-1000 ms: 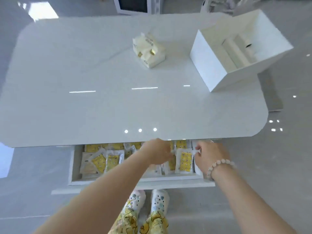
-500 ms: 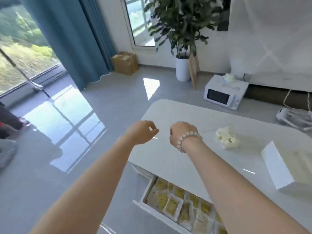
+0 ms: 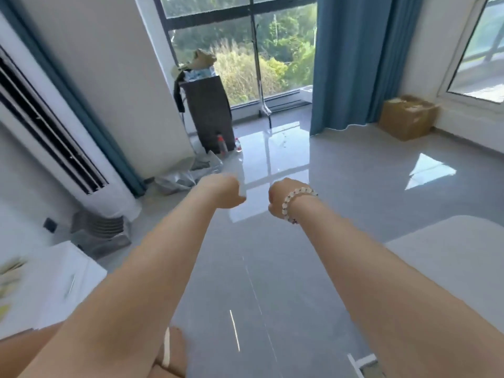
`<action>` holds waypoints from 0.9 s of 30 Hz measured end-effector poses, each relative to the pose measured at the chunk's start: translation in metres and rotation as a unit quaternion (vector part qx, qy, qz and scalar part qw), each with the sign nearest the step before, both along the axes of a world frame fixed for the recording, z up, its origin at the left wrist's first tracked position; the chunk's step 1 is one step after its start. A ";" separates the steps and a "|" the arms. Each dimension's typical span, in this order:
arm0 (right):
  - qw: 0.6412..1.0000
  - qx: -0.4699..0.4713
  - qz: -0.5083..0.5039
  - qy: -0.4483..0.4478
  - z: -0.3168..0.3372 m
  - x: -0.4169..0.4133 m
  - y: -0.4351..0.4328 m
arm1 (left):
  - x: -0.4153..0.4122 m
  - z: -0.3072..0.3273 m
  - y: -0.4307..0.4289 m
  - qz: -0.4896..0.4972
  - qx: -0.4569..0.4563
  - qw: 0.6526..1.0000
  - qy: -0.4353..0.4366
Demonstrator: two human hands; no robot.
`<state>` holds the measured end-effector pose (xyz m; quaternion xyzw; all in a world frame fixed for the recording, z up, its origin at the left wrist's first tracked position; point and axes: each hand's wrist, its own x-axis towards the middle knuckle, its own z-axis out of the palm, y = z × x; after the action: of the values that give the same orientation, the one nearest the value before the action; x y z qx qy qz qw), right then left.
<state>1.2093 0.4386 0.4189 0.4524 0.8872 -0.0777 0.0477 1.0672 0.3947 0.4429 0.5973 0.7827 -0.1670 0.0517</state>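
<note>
Both my arms stretch straight out in front of me above the glossy grey floor. My left hand (image 3: 221,195) is curled into a fist and nothing shows in it. A short gap to its right, my right hand (image 3: 277,199) is also curled into a fist with nothing visible in it. A pale bead bracelet (image 3: 296,201) sits on the right wrist. The hands do not touch each other or any object.
A rounded white table corner (image 3: 452,257) lies at the right. A standing air conditioner (image 3: 51,143) and a white cabinet (image 3: 51,285) are on the left. Ahead stand a dark cabinet (image 3: 210,113), blue curtain (image 3: 349,64) and cardboard box (image 3: 406,120). A sandalled foot (image 3: 170,350) shows below.
My hands left the open drawer of packets and rose forward as fists. The view swung left, away from the table, the drawer and the white box.
</note>
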 end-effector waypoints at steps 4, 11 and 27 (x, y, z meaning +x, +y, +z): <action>0.998 0.010 0.061 -0.021 -0.006 -0.085 -0.005 | -0.100 -0.016 -0.031 0.106 -0.038 0.994 -0.009; 0.989 0.032 0.142 -0.021 0.006 -0.193 0.000 | -0.201 -0.026 -0.057 0.211 -0.040 0.976 -0.044; 0.939 0.024 0.340 -0.053 -0.014 -0.406 0.057 | -0.364 -0.049 -0.037 0.365 0.005 0.928 -0.074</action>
<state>0.8031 0.4954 0.4053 0.1287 0.9858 -0.0115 0.1071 0.7027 0.3579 0.3944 0.2814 0.9413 -0.0880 0.1642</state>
